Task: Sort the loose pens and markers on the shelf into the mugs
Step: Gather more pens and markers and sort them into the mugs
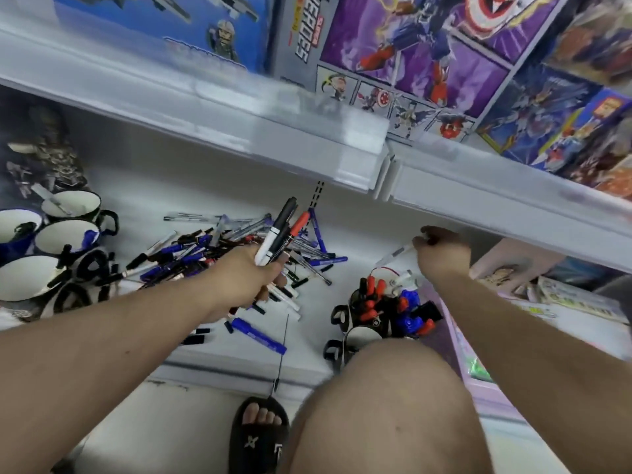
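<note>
Knee [383,405]: hides part of the right-hand mugs [362,323].
Right mugs: hold red and blue markers.
Left hand [246,278]: grips two markers [280,237], black-capped and red-capped, white barrels.
Right hand [441,251]: fingers pinch a clear pen [393,255], blurred.
Pile [219,251]: blue, black, red pens, loose on the shelf [342,213].
Left mugs [51,241]: white inside, cut off at the frame edge.

A shop: white shelving [219,131] stacked with boxed toys [427,53]
</note>
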Demonstrator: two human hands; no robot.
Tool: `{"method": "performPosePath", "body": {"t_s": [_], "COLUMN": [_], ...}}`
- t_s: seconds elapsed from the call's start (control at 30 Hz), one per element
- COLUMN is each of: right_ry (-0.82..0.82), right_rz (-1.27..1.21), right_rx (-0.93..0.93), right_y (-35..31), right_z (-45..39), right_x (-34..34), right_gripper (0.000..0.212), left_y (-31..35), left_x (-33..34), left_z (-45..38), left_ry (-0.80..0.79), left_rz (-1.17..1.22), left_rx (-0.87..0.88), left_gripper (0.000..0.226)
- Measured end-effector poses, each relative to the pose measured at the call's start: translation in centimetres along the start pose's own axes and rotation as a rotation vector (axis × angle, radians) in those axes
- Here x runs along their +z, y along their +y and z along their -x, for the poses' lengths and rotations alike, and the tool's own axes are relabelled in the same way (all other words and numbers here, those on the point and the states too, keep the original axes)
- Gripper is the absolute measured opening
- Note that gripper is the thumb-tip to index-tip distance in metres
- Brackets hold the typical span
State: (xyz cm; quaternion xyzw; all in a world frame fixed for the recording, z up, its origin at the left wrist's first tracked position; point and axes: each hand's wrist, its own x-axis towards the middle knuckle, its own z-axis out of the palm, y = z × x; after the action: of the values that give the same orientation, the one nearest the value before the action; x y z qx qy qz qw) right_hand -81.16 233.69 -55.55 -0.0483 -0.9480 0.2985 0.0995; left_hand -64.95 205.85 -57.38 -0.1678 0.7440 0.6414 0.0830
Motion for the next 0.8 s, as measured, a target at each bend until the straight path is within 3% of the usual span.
{"method": "performPosePath", "body": {"t_s": [0.23,0.47,0.7,0.8], "right_ry": [-0.023,-0.047,-0.227,-0.208], "right_rz": [0.124,0.231,0.38,0.323], "right_rx": [0.047,0.036,-0.034,-0.09], "right_y": [4.5,6.6,6.4,3.6], "right_z": [-2.4,-2.3,-1.4,-1.0], "right_x": [4.1,8.0,8.9,7.6], "right_gripper": [0.029,0.026,0.03,0.033], "left_y": [-1.1,-3.0,-3.1,-2.8], "left_x": [2.6,1.2,0.6,0.4], "left_z": [-2.7,-3.6,-3.1,-2.3], "left_ry": [-0.085,-0.044,-0.066,-0.103], "left_rz": [-0.053,-0.166,-0.026,0.112], "left_rx": [-0.069,-0.108,-0.164,-0.193], "left_gripper": [0.011,0.012,0.016,0.019]}}
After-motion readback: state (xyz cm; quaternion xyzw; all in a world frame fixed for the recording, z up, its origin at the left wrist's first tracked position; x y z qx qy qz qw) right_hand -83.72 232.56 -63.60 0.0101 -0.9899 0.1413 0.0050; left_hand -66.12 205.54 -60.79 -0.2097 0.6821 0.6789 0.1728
